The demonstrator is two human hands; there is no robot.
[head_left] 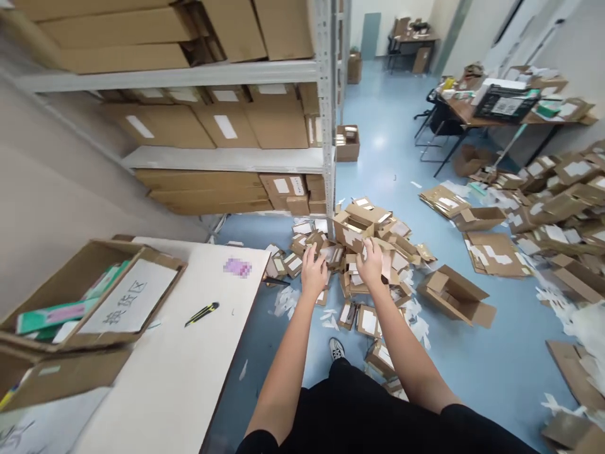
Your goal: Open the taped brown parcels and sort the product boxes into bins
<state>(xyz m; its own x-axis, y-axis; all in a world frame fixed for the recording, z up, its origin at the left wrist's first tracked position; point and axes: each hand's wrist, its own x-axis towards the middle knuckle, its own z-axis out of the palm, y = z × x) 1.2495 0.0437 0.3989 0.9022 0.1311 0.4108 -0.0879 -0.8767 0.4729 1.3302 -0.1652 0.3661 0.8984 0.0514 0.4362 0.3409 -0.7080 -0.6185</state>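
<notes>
Both my arms reach forward over a heap of small brown cardboard boxes (363, 252) strewn on the blue floor. My left hand (313, 272) hovers above the left part of the heap, fingers curled downward, with nothing clearly in it. My right hand (370, 261) is just to its right, fingers bent over a small opened box (352, 230) with white labels; whether it grips anything is not clear. My shoe (336, 349) shows below the hands.
A white table (189, 353) at my left carries an open carton (89, 296) with a paper sign and a black-yellow utility knife (202, 313). Metal shelves (227, 157) hold large cartons. More boxes (543, 221) litter the right floor, with a desk (501, 107) behind.
</notes>
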